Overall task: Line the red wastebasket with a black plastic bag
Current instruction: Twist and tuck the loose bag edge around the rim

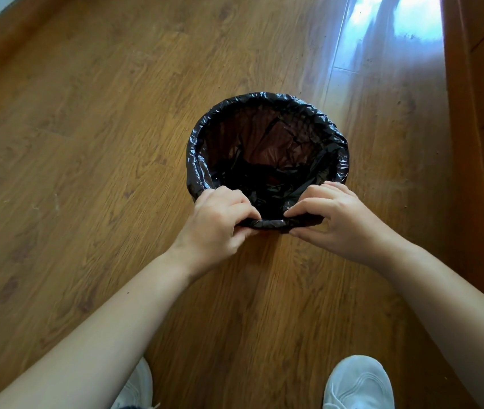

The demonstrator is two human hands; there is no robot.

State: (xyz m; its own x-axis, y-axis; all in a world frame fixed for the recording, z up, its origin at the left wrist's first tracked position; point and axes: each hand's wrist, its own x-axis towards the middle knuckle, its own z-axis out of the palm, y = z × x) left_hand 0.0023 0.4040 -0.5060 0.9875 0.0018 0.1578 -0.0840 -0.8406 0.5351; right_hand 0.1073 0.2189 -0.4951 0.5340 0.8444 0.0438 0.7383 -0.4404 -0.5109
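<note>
The wastebasket (267, 160) stands upright on the wooden floor (87, 143). The black plastic bag (320, 119) lines its interior, and the bag's edge is folded outward over the whole visible rim, so the basket's outer wall is mostly hidden. A reddish tint shows through the bag inside the basket.

Left hand (220, 219): grip pinched on the folded bag edge at the near side of the wastebasket rim. Right hand (335, 219): grip pinched on the same fold, just beside the left hand.

Two white shoes (359, 382) rest on the floor, nearer the camera than the wastebasket.
</note>
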